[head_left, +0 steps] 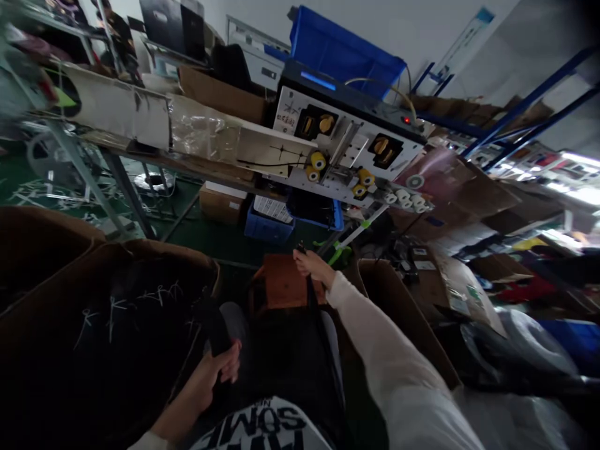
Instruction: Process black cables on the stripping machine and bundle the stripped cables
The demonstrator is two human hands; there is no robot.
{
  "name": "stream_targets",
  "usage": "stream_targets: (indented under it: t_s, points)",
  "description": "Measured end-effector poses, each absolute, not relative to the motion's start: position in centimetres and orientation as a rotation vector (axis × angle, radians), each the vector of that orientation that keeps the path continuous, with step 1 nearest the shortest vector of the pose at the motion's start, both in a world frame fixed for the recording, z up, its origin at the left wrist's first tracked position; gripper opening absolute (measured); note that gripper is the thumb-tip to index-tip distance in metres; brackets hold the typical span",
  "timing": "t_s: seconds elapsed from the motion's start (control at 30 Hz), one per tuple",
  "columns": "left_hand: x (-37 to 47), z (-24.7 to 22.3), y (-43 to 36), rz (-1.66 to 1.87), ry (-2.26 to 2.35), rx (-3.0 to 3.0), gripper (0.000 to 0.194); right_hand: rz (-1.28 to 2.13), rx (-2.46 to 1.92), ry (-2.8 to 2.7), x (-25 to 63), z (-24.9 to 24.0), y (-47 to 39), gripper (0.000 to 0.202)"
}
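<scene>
Look, the person's left hand point(220, 369) is closed around a dark strip point(216, 328), with the fingers curled in. That strip stands up by the right edge of a big brown box point(206, 261), but I can't tell if it touches the box. Inside the box is a dark heap with white ties point(117, 304). The right hand point(315, 265) is well apart from the left one, farther out in front, and its fingers are pinched on a black cord point(311, 297). The cord hangs down toward the lap. Behind that hand is an orange stool point(284, 284), and the hand shows over its right side. Another brown box point(398, 300) sits close by the right sleeve point(370, 331), so the arms work in a gap between two box walls. Past the stool, a bit of green floor point(187, 231) lies before the bench. Up on the bench is a machine point(290, 109) with yellow rollers point(317, 160) on its near side, beyond the right hand.
</scene>
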State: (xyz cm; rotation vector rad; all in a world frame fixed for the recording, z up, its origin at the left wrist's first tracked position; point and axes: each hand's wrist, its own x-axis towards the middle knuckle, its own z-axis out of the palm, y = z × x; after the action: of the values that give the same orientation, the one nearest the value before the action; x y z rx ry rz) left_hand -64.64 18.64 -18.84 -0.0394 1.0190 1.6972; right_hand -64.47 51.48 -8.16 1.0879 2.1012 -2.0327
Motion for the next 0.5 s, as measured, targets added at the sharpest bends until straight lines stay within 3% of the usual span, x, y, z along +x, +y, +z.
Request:
stream_targets:
  t_s: [0.13,0.27,0.37,0.5]
  points:
    - [-63.8,-18.5,18.9,1.674,1.086,-0.053,0.033,-2.000,1.254,2.155,-68.3,-15.8,54.0,0.031]
    - [-63.4,-18.7,19.5,1.656,1.095,-0.087,0.031,-1.914,1.339,2.237,-69.2,-19.6,55.9,0.030]
    - [-63.5,-19.1,20.0,1.658,1.084,-0.105,0.032,-1.794,1.361,2.347,-68.9,-20.5,56.7,0.033]
    - [-64.1,-19.7,20.4,1.622,1.059,-0.225,0.031,-1.523,1.327,2.654,-69.4,-17.1,57.6,0.059]
